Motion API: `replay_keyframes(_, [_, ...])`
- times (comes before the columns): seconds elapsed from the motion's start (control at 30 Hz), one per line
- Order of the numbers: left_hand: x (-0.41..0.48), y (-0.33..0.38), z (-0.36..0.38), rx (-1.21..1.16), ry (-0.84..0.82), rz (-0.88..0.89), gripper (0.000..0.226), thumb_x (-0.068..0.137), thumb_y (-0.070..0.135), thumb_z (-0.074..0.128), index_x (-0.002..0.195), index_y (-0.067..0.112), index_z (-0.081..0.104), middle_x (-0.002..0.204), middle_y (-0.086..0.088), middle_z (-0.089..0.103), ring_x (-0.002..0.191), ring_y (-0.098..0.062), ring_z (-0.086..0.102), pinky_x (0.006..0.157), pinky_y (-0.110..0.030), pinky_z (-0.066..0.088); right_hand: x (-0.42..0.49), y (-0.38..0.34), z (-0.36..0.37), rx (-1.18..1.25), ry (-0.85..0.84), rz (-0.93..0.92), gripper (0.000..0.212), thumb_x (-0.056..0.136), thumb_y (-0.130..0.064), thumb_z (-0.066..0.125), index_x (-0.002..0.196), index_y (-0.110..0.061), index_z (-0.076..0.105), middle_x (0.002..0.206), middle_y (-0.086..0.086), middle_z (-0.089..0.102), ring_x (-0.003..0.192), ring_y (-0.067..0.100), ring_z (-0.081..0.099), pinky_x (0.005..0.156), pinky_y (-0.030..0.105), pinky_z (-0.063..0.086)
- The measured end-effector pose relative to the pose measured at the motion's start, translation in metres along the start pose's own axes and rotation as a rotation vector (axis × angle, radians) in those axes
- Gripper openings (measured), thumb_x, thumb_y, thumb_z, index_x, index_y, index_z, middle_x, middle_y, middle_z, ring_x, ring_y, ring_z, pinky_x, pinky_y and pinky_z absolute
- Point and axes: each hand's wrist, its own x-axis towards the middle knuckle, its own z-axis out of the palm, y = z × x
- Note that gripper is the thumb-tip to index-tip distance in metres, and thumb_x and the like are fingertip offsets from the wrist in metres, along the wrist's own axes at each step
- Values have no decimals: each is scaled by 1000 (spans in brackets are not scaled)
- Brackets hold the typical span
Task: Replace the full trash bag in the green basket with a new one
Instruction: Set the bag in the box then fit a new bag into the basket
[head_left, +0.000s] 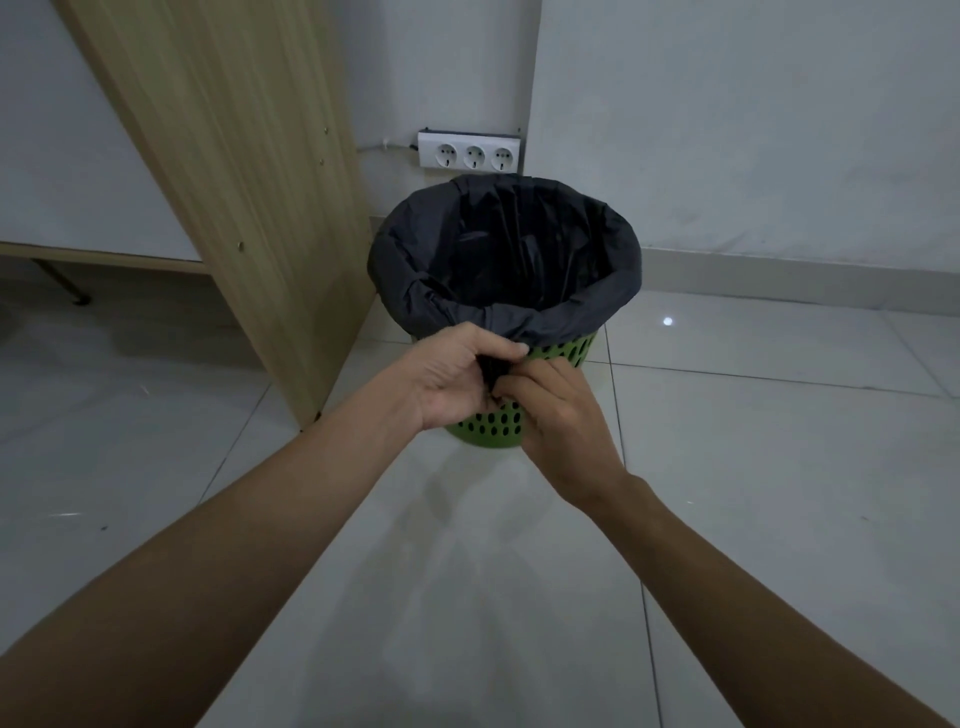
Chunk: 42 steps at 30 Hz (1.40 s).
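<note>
Two bare forearms reach in from the bottom edge and meet at the near rim of the green basket (488, 428). The left hand (452, 376) has its fingers curled round a bunched fold of the black trash bag (587, 306); the right hand (558, 415) pinches the same bunch from just below, and the two hands touch. The bag lines the basket, with its mouth turned down over the rim all the way round. The basket stands on the tiled floor (779, 467) in a corner, just beside a wooden panel (234, 182).

The bag looks like thin, soft film: probably light, slippery and easy to tear if dragged hard over the rim. The gathered slack at the hem seems the best place to grip, since bunched plastic gives the fingers more to hold. The basket is perforated plastic and likely light, so it may lift along with the bag. How full the bag is cannot be told, as its inside is dark.

Counted: one basket, one bag, two hands, one panel, and one power strip (470, 150) with three sockets on the wall behind. No second bag is in sight.
</note>
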Motion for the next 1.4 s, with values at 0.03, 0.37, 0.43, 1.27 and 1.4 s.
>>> replay_keyframes(0.03, [2, -1, 2, 10, 51, 15, 14, 91, 1, 57, 91, 14, 60, 73, 2, 59, 62, -9, 55, 60, -25, 42, 0, 0, 0, 7, -5, 2, 24, 78, 18, 61, 90, 0, 71, 92, 12, 68, 77, 32, 60, 65, 45, 48])
replay_keyframes(0.37, [3, 13, -17, 189, 202, -132, 3, 87, 17, 71, 87, 16, 73, 79, 6, 72, 76, -6, 52, 62, -20, 35, 6, -2, 1, 209, -50, 287, 34, 79, 21, 56, 98, -2, 73, 89, 5, 55, 85, 18, 51, 80, 10, 39])
replay_keyframes(0.43, [2, 12, -18, 137, 182, -110, 4, 88, 13, 69, 88, 11, 72, 72, 5, 71, 68, -5, 55, 60, -18, 40, 11, -4, 1, 232, -37, 296, 27, 83, 19, 56, 95, 1, 72, 89, 8, 51, 84, 20, 51, 80, 10, 41])
replay_keyframes(1.27, [7, 3, -30, -2, 9, 14, 12, 91, 5, 63, 98, 4, 72, 89, -5, 73, 82, -12, 67, 74, -21, 58, 6, -7, 8, 219, 168, 209, 26, 83, 21, 61, 101, 6, 72, 101, 19, 57, 96, 15, 54, 89, 12, 45])
replay_keyframes(1.4, [1, -1, -43, -71, -103, 68, 35, 90, -12, 50, 124, -7, 58, 109, -14, 71, 96, -18, 70, 89, -28, 57, 10, -5, 4, 148, 107, 175, 30, 78, 24, 59, 98, 5, 72, 98, 19, 55, 91, 22, 53, 83, 19, 47])
